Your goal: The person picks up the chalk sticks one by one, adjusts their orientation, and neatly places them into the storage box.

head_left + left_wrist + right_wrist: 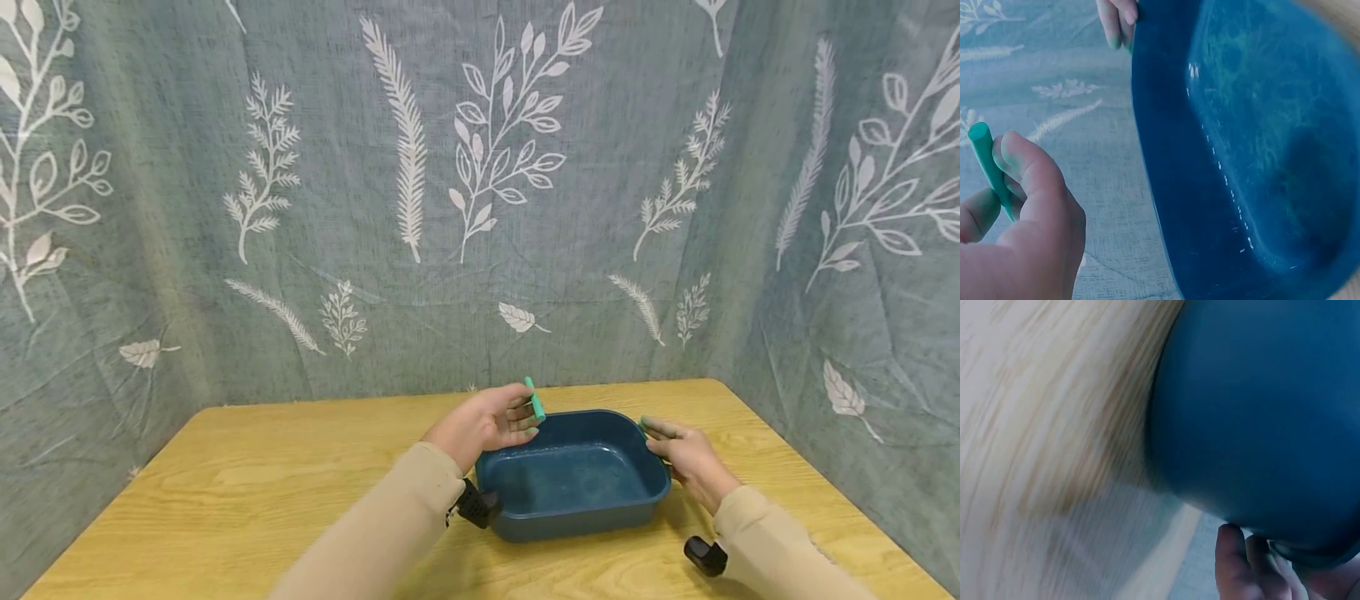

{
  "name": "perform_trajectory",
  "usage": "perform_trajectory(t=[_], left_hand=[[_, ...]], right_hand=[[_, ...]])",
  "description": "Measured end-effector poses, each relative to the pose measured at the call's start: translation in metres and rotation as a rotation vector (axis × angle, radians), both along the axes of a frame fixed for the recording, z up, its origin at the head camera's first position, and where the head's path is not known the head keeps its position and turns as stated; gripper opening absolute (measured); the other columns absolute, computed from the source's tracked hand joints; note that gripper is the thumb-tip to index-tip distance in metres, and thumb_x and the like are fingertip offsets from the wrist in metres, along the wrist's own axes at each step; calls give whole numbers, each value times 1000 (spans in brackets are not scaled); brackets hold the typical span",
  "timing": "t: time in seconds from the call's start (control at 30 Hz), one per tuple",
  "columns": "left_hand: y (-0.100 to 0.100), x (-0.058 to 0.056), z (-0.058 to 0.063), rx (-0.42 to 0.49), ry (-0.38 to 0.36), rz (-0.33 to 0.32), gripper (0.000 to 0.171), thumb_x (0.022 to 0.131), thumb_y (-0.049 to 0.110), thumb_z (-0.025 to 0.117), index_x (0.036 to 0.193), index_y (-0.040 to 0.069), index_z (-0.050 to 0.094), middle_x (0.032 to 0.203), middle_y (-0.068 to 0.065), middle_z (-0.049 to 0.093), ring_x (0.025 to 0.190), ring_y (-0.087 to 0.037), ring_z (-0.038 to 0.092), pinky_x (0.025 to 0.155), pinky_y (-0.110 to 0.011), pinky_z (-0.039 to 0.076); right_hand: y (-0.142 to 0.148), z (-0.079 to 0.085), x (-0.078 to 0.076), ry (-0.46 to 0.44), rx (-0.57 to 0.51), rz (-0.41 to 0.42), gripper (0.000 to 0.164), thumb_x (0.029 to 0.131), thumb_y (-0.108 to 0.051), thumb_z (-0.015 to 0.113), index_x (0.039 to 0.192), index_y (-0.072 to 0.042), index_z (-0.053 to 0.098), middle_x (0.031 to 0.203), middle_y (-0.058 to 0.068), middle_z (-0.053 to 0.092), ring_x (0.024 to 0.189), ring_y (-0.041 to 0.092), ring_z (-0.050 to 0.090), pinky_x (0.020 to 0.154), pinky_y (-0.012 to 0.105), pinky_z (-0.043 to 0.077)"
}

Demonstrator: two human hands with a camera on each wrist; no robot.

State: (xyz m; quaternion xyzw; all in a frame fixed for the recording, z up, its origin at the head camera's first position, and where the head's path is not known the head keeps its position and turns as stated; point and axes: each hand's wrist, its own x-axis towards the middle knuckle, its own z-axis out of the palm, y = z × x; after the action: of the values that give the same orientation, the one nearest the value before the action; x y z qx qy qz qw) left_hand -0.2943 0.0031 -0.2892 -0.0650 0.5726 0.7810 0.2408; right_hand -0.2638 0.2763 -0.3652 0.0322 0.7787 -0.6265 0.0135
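Observation:
A dark blue oblong basin (577, 479) stands on the wooden table, with pale greenish streaks on its floor and bright glints along an inner edge. My left hand (491, 421) is raised over the basin's far left corner. Between thumb and fingers it pinches a slim green stick (988, 162) with a flat round end. At the basin's right end, my right hand (686, 458) grips the rim. In the right wrist view its fingers (1235, 565) lie against the outer wall just under the rim. Green marks show on fingertips of both hands.
Wooden tabletop (262, 492) stretches to the left of the basin. A grey-green curtain (420, 333) with white leaf prints hangs behind the table and along both sides. Black wrist cameras are strapped at both sleeves, the left camera (477, 504) overlapping the basin's near left corner.

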Motion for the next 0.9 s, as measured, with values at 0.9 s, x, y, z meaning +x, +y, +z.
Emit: perform_trajectory(t=[0.9], left_hand=[[68, -17, -20, -48, -67, -174, 20, 101, 15, 55, 83, 4, 57, 86, -9, 55, 94, -24, 56, 103, -39, 45]], right_hand=[[-5, -2, 5, -6, 0, -59, 49, 101, 0, 43, 147, 9, 30, 151, 32, 23, 133, 50, 33, 91, 40, 50]])
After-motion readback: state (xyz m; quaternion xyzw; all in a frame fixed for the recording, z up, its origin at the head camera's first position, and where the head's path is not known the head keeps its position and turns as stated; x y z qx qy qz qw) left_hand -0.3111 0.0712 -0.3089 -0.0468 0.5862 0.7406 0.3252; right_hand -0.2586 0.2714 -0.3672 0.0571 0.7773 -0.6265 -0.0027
